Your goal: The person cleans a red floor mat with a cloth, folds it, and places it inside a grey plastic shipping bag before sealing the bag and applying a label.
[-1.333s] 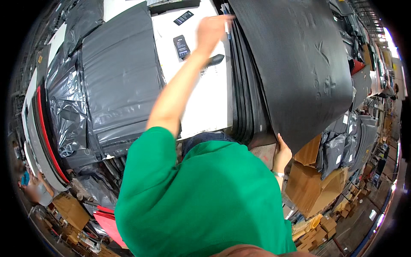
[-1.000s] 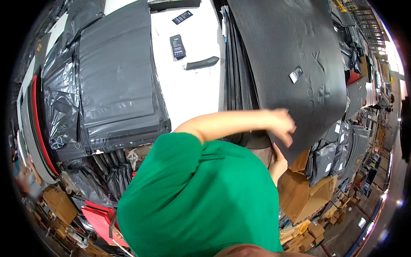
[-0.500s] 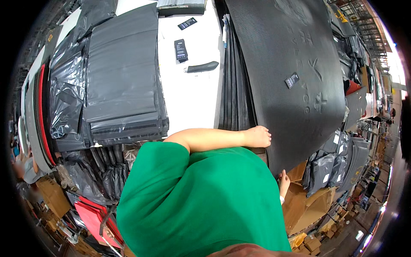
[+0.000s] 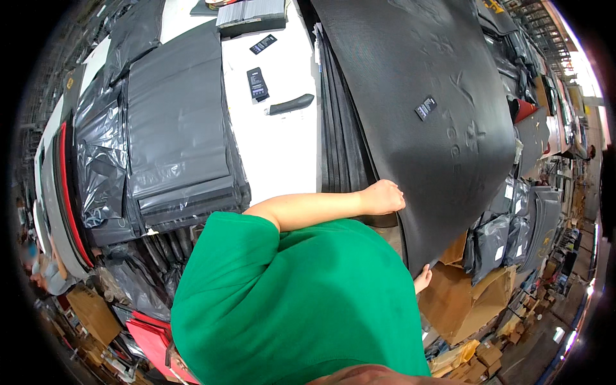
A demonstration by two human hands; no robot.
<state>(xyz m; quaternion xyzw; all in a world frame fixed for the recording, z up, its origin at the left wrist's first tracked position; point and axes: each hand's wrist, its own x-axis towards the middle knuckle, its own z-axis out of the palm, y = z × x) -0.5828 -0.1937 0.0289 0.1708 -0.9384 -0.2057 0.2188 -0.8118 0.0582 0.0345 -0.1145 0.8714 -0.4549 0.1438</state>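
A large black mat [image 4: 410,147] with raised characters drapes over the right side of the table, its near part bending past the table's front edge. My left hand [image 4: 384,196] reaches across my body, its fingers curled closed around the mat's left edge. Lower down, my right hand [image 4: 423,278] grips the mat's near corner; most of that forearm is hidden by my green shirt. On the mat lies a small black printed card [image 4: 425,108]. Beneath its left edge is a stack of folded black sheets [image 4: 340,122].
The white tabletop [image 4: 285,147] bears a black-handled cutter [image 4: 291,104], a pile of black cards [image 4: 258,84], a loose card [image 4: 263,44] and a box of cards [image 4: 251,16]. Black plastic bags [image 4: 179,122] are stacked left. An open cardboard box [image 4: 462,305] stands at lower right.
My view has shifted, so the tabletop things appear farther left. Both hands keep hold of the mat, which bows up slightly more beside my left hand.
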